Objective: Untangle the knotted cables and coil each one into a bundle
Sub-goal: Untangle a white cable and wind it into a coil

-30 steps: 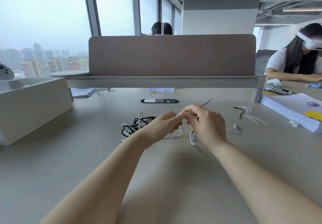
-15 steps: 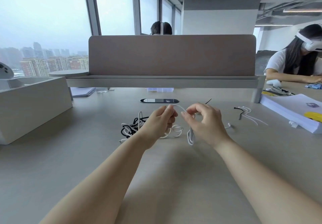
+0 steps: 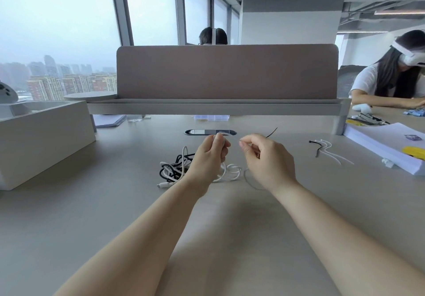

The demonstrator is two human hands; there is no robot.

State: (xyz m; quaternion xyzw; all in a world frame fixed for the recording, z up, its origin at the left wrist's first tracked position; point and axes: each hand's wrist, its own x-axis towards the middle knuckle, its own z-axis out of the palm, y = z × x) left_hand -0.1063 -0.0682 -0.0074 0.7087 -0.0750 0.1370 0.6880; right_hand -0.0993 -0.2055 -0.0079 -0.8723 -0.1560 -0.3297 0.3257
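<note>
A tangle of black and white cables (image 3: 176,169) lies on the grey desk (image 3: 218,215), just left of my hands. A white cable (image 3: 231,172) runs out of it in loose loops. My left hand (image 3: 210,157) is raised above the desk and pinches a stretch of this white cable between thumb and fingers. My right hand (image 3: 268,160) is level with it, a little to the right, fingers pinched together. A blurred strand of white cable hangs below that hand, but I cannot see if the fingertips hold it.
Black and white cable ties (image 3: 326,149) lie to the right, with a thin black tie (image 3: 272,132) behind my right hand. A stack of white paper (image 3: 386,148) is at far right, a white box (image 3: 43,139) at left, a desk divider (image 3: 227,72) behind. A person sits at right.
Both hands have risen off the desk and moved apart, drawing the white cable up. The loop that hung under my right hand has dropped lower and blurred.
</note>
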